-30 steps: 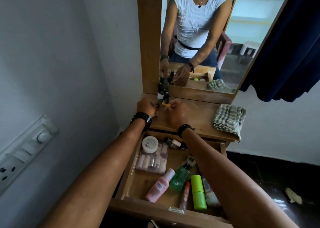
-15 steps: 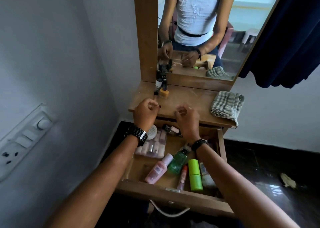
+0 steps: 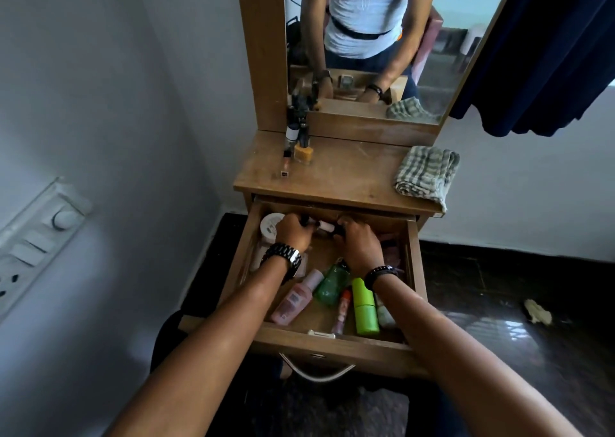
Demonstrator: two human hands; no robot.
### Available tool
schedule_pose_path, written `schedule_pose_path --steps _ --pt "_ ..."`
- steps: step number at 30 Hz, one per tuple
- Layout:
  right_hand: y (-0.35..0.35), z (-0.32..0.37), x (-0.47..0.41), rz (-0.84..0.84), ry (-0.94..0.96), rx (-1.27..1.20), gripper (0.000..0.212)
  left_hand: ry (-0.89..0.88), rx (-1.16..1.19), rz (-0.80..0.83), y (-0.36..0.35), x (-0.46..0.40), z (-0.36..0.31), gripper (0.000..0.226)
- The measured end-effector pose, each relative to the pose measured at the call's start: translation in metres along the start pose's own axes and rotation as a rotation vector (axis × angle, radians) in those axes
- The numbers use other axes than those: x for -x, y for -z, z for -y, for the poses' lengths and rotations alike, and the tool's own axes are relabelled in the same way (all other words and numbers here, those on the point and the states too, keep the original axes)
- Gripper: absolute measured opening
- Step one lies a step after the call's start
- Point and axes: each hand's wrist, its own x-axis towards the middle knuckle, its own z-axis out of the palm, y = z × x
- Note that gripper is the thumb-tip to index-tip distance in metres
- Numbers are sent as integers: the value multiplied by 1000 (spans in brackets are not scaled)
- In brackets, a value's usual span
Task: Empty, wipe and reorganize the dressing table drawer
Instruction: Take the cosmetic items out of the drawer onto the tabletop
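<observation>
The wooden drawer (image 3: 414, 270) of the dressing table is pulled out, with cosmetics lying in it. Both hands reach to its back. My left hand (image 3: 293, 232) curls its fingers round a small dark bottle (image 3: 304, 219), next to a white round jar (image 3: 270, 227). My right hand (image 3: 359, 242) curls round another small bottle with a white part (image 3: 325, 226). Nearer the front lie a pink bottle (image 3: 294, 298), a green bottle (image 3: 331, 285), an orange-capped tube (image 3: 342, 310) and a lime-green tube (image 3: 364, 307). A flat pack under my left wrist is mostly hidden.
On the tabletop (image 3: 346, 173) stand several small bottles (image 3: 297, 135) and an amber bottle (image 3: 303, 154) by the mirror frame; a folded checked cloth (image 3: 426, 173) lies at its right end. A dark curtain (image 3: 549, 47) hangs at the right, a switch panel (image 3: 36, 240) is on the left wall.
Both hands left the small bottles on the tabletop, drew back and went down into the back of the drawer, where they now curl round small bottles. The view tilted downward.
</observation>
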Motion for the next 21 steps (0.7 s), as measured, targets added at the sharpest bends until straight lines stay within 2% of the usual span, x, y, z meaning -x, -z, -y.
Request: schedule_pose_path --steps 6,10,14,21 --pt "-9 3 -4 -19 -2 48 35 40 13 -60 -9 -7 1 25" --pt "-4 -2 0 -40 1 -68 29 18 75 -95 -5 5 -1 19" --pt "12 -5 6 -90 31 -186 20 -170 -9 -111 8 25 -1 22" --pt "64 31 8 -158 190 -417 11 -474 -48 -272 46 36 -16 28"
